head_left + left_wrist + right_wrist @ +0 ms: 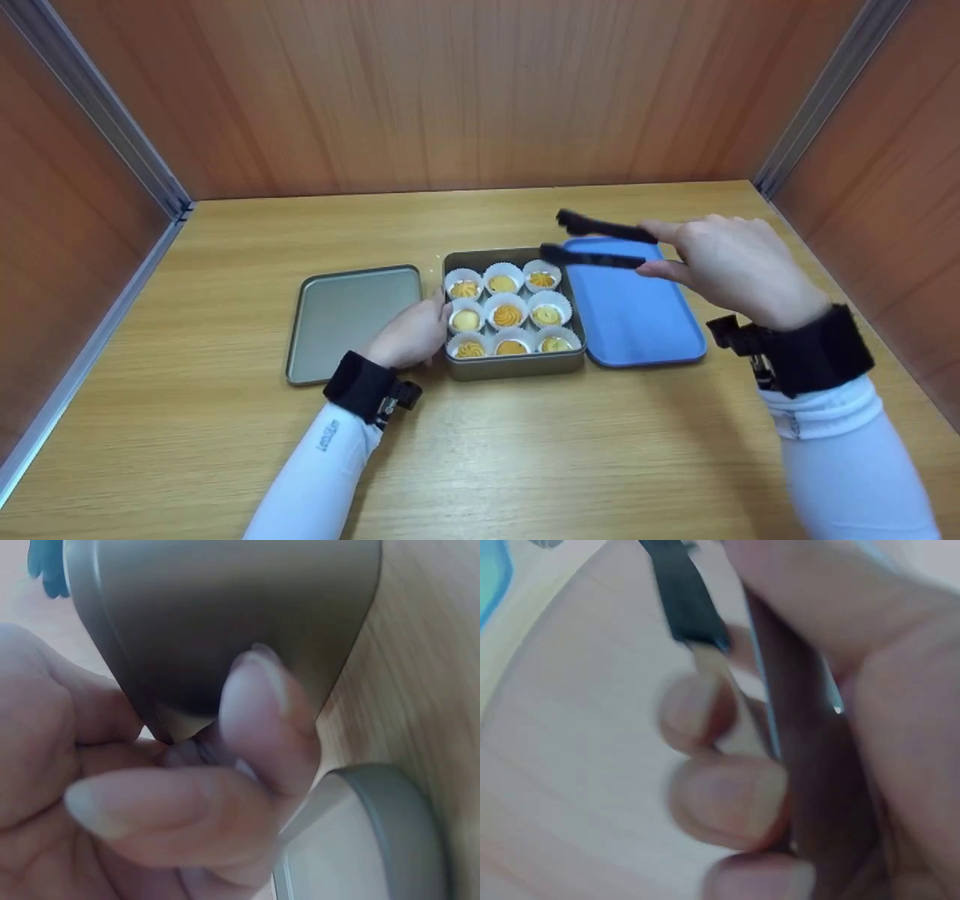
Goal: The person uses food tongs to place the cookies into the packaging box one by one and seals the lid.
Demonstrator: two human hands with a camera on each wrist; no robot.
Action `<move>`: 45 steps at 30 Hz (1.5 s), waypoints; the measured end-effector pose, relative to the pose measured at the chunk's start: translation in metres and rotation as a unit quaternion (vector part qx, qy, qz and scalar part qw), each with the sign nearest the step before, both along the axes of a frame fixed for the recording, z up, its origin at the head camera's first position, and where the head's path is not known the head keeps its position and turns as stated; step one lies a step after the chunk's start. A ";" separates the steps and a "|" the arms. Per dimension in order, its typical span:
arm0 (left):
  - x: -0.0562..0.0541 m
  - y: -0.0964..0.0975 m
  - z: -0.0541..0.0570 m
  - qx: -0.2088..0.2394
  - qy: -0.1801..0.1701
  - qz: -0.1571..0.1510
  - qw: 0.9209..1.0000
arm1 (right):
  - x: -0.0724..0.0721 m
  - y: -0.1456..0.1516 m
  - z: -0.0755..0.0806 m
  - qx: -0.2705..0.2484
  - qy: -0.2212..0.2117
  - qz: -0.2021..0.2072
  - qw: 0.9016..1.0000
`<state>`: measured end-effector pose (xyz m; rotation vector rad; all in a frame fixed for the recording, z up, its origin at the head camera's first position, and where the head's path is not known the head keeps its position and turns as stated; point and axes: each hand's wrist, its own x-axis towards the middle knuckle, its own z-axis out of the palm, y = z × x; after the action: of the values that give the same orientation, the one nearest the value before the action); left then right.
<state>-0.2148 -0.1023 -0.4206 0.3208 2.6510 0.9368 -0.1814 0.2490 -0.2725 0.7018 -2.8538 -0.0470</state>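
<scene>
A rectangular metal tin holds several cookies in white paper cups. My left hand is at its left side, fingers curled against the wall; the left wrist view shows the tin's wall close behind the fingertips. My right hand grips a pair of black tongs, raised above the tin's far right corner and the blue tray. The tongs' arms stand apart, and I see nothing between their tips. In the right wrist view, fingers wrap the tongs' handle, somewhat blurred.
A flat metal lid lies left of the tin, partly behind my left hand. The blue tray sits directly right of the tin. Wooden panels with metal corner strips enclose the table at the back and sides.
</scene>
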 end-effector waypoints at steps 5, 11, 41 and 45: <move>-0.001 -0.001 -0.001 0.000 -0.008 0.003 1.000 | -0.007 0.023 -0.031 -0.087 0.051 -0.061 0.993; 0.002 -0.004 0.000 -0.001 -0.019 0.021 1.000 | -0.010 0.048 -0.062 -0.146 0.042 -0.138 0.979; 0.001 0.001 0.000 -0.011 0.005 0.001 1.000 | -0.036 0.127 -0.135 -0.165 -0.238 -0.284 0.914; 0.001 0.000 -0.001 -0.008 0.007 0.002 1.000 | -0.035 0.124 -0.135 -0.133 -0.219 -0.280 0.925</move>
<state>-0.2138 -0.1018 -0.4214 0.3204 2.6705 0.9172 -0.2160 0.3734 -0.4074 -0.2016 -3.2859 0.4579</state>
